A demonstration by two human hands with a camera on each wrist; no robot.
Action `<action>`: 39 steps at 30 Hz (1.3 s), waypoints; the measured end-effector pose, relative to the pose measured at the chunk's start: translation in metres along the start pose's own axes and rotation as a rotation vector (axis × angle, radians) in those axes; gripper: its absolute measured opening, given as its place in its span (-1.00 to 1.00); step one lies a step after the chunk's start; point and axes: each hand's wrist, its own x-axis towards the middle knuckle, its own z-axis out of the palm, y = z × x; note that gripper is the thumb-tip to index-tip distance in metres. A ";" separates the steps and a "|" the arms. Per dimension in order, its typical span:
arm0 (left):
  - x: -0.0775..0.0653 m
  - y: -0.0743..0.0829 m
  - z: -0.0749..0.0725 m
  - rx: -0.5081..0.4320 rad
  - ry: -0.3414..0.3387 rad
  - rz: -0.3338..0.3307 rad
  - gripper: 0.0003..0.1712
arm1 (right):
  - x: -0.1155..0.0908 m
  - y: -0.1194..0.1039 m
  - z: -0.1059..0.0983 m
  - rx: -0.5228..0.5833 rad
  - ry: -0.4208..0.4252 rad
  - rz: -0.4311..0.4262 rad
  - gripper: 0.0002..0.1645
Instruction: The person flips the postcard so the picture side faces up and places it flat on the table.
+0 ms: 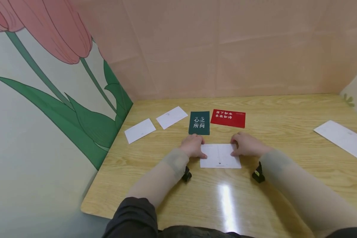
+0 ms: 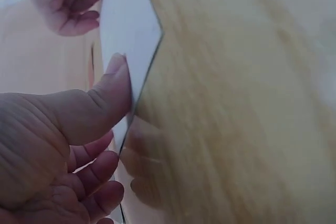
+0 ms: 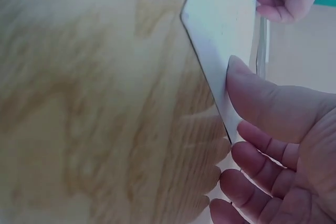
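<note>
A white postcard [image 1: 220, 158] with a thin line down its middle lies on the wooden table in front of the person. At its left edge, my left hand [image 1: 192, 146] pinches the card, thumb on top and fingers curled at the side. My right hand [image 1: 247, 144] grips the opposite edge in the same manner. Both wrist views show a thumb on the white surface, with the other fingers bent beside the card's edge. Just beyond the left hand is a dark green card [image 1: 199, 123] with white characters. A red card [image 1: 228, 118] with white characters lies to its right.
Two white cards, one at the far left [image 1: 140, 131] and one nearer the green card [image 1: 172, 117], lie on the table [image 1: 285, 125]. Another white card [image 1: 343, 140] lies at the right. A pink cloth [image 1: 178, 49] hangs behind; a flower-painted wall [image 1: 32, 132] borders the left.
</note>
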 end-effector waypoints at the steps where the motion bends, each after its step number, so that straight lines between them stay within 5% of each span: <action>1: 0.001 0.001 0.000 0.006 -0.002 -0.010 -0.38 | 0.000 0.001 0.000 0.002 0.000 0.003 -0.41; 12: 0.001 0.006 -0.002 0.071 0.002 -0.018 -0.38 | 0.003 0.005 0.002 0.032 -0.018 0.044 -0.36; 30: 0.003 0.002 0.000 -0.001 -0.012 0.001 -0.32 | 0.001 0.001 0.003 0.066 -0.013 0.046 -0.39; 39: -0.001 -0.007 -0.003 -0.261 0.003 -0.007 -0.79 | -0.002 0.007 0.004 0.198 0.030 0.059 -0.77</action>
